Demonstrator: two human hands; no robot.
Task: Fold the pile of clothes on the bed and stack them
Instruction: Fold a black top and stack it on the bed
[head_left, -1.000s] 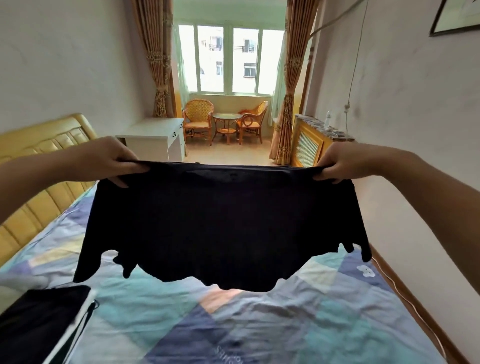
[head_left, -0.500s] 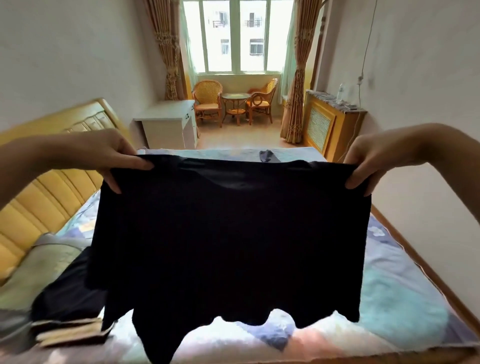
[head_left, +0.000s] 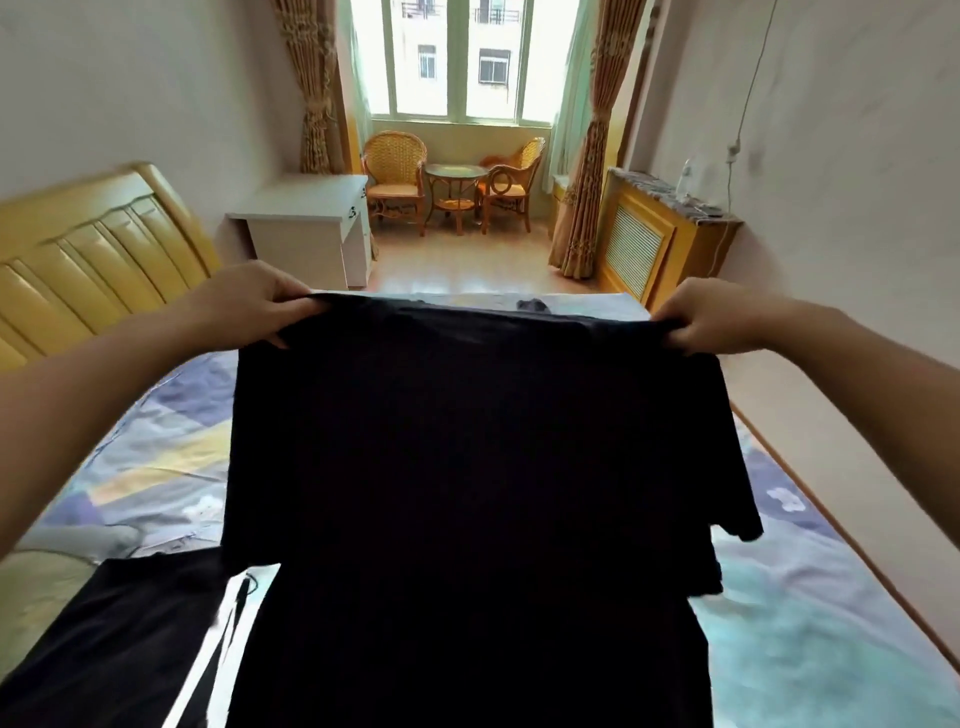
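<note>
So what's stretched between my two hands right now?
In the head view, the top edge of the black shirt spans from the left hand to the right hand; each pinches a corner.

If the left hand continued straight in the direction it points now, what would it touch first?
The left hand grips the black shirt at its top edge and points right, toward the right hand. Along that line lies only the shirt's stretched top edge, then probably the right hand, though depth is unclear.

The hanging black cotton shirt (head_left: 467, 467) blocks the middle; the patchwork bed sheet (head_left: 810, 623) lies open at its right.
</note>
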